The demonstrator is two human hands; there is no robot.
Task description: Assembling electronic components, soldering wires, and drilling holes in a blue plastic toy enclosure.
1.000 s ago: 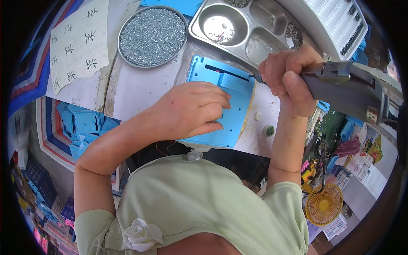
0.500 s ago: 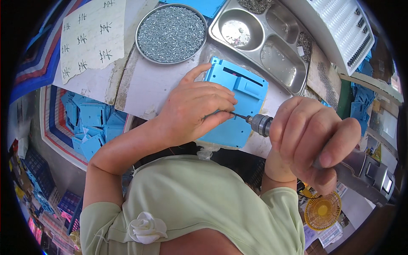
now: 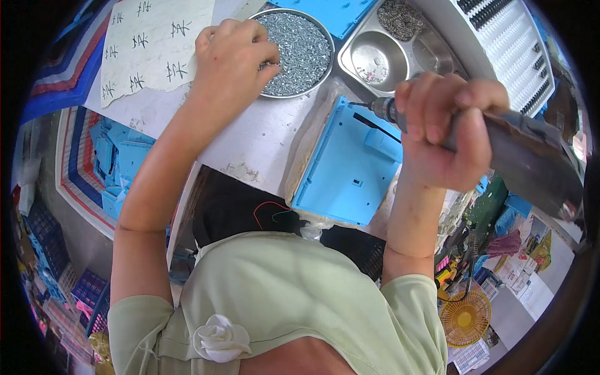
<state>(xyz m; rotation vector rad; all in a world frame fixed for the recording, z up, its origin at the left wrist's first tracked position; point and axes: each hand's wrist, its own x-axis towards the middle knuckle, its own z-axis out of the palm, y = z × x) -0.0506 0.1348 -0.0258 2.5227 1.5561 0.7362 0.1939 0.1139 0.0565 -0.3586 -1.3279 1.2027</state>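
Observation:
My left hand [image 3: 234,62] reaches over the left side of a round metal dish [image 3: 331,53] filled with small silver screws [image 3: 300,50]. Its fingers are bent in a pinch at the screws, and whatever is between the tips is too small to make out. With its fingers wrapped around the grip, my right hand [image 3: 447,125] holds a dark electric screwdriver [image 3: 525,153]. The screwdriver's bit points left at the upper left corner of a light blue plastic panel [image 3: 344,181]; whether it touches is unclear. The panel lies on a pale padded block at the table edge.
A divided metal tray [image 3: 406,59] holding dark small parts stands behind the panel, beside a white rack [image 3: 506,50] with rows of black parts. Handwritten paper [image 3: 156,44] lies far left. Below it, a striped bin [image 3: 72,162] contains several blue panels. A yellow basket [image 3: 465,319] sits lower right.
My left hand has left the panel and moved up-left to the screw dish. The screwdriver in my right hand has shifted from the panel's middle to its upper left corner.

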